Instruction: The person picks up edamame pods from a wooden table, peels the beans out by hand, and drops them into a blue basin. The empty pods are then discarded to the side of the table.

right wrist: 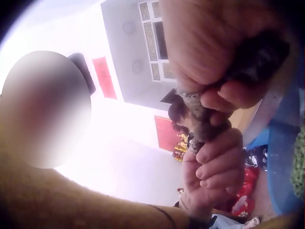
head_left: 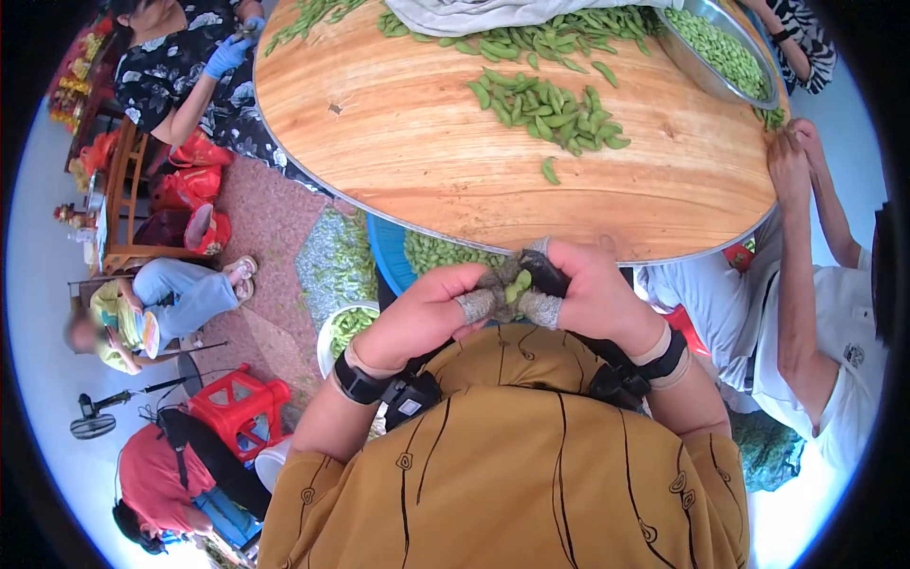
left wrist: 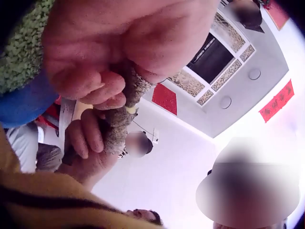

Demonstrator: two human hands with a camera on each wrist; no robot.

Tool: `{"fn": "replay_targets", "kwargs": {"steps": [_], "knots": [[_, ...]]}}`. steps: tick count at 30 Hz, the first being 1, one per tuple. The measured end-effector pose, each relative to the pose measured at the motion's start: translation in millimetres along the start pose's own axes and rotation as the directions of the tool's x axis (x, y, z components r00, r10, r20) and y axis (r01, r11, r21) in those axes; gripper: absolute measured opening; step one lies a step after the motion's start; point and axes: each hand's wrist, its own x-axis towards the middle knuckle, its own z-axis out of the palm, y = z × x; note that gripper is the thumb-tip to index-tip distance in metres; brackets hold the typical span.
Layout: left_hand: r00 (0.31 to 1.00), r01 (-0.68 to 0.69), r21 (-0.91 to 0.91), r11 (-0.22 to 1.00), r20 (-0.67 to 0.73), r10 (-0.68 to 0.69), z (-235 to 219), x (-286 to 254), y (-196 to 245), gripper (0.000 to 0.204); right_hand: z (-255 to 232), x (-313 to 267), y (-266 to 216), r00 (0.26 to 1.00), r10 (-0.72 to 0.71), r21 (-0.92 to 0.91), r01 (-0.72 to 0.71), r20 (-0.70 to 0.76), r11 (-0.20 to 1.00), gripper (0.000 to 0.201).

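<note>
- Left hand (head_left: pixel 427 313): fingers curled inward, thumb wrapped in a grey fabric guard (head_left: pixel 477 304). Thumb and fingers pinch one end of a green edamame pod (head_left: pixel 518 284).
- Right hand (head_left: pixel 590 296): fingers curled, thumb also wrapped in grey fabric. It pinches the other end of the same pod, knuckles facing the left hand.
- Pose: both hands meet in front of the torso, just below the near edge of the round wooden table (head_left: pixel 408 142). Wrists carry black straps; forearms angle inward from either side.
- Left wrist view: the curled fingers (left wrist: pixel 97 90) of the left hand press against the fabric-wrapped digit; the pod itself is not distinguishable.
- Pod location: between both thumbs, above a blue basin (head_left: pixel 387 251) holding more pods.
- On the table: a loose pile of pods (head_left: pixel 550 109) and a metal bowl (head_left: pixel 706 71) of shelled beans, well apart from the hands.
</note>
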Motion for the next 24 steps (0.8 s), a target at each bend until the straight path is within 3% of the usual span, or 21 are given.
{"fn": "replay_targets", "kwargs": {"steps": [1, 2, 3, 4, 6, 8, 11, 12, 16, 18, 20, 22, 24], "knots": [[0.999, -0.038, 0.272, 0.961, -0.026, 0.047, 1.2, 0.6, 2.1, 0.014, 1.5, -0.2, -0.6, 1.000, 0.002, -0.003, -0.002, -0.002, 1.000, 0.022], [0.999, -0.040, 0.270, 0.962, -0.023, 0.048, 0.2, 2.7, -2.6, 0.014, 3.2, -0.5, -0.8, 0.998, -0.060, -0.240, 0.049, -0.038, 0.970, 0.022], [0.983, -0.138, 0.422, 0.896, -0.056, 0.178, -1.6, 6.0, -9.8, 0.015, 5.0, -0.2, -1.1, 0.990, -0.128, -0.465, 0.088, -0.056, 0.881, 0.022], [0.949, -0.219, 0.565, 0.796, -0.066, 0.308, -2.4, 7.9, -13.9, 0.015, 8.0, 0.9, -0.6, 0.990, -0.127, -0.467, 0.086, -0.057, 0.880, 0.022], [0.951, -0.201, 0.551, 0.810, -0.088, 0.296, -1.5, 7.5, -13.9, 0.017, 14.2, 3.1, 0.3, 0.949, -0.309, -0.639, 0.201, -0.060, 0.743, 0.024], [0.952, -0.176, 0.534, 0.827, -0.122, 0.281, 0.9, 3.6, -11.2, 0.019, 16.2, 1.6, -8.3, 0.968, -0.237, -0.602, 0.142, -0.081, 0.786, 0.024], [0.973, -0.062, 0.447, 0.893, -0.173, 0.154, -0.4, -4.8, -9.6, 0.019, 19.3, 3.6, -12.4, 0.992, -0.088, -0.522, 0.026, -0.094, 0.853, 0.024], [0.959, -0.098, 0.531, 0.841, -0.175, 0.223, -2.5, -5.6, -13.5, 0.017, 18.8, 5.2, -12.5, 0.996, -0.017, -0.487, -0.029, -0.090, 0.873, 0.024], [0.884, -0.190, 0.677, 0.711, -0.197, 0.424, -4.3, -15.8, -14.3, 0.011, 17.5, 7.8, -0.4, 0.988, -0.060, -0.487, -0.018, -0.144, 0.873, 0.022], [0.877, -0.175, 0.679, 0.713, -0.221, 0.426, -7.9, -25.7, -9.9, 0.010, 13.6, 6.6, -6.9, 0.997, -0.038, -0.602, 0.075, 0.074, 0.795, 0.023], [0.873, -0.166, 0.681, 0.713, -0.234, 0.427, -19.9, -38.5, -8.7, 0.010, 15.6, 5.9, -13.6, 0.996, -0.090, -0.600, 0.088, 0.028, 0.795, 0.019], [0.859, 0.164, 0.914, 0.372, -0.317, 0.401, -40.9, -59.4, -16.5, 0.009, 12.5, 7.0, -19.2, 0.990, -0.140, -0.598, 0.102, -0.018, 0.795, 0.016], [0.809, 0.455, 0.889, 0.057, -0.440, 0.389, -69.9, -81.1, -42.0, 0.012, 1.4, 18.3, -22.4, 0.908, -0.267, -0.653, -0.011, -0.324, 0.757, 0.015]]}}
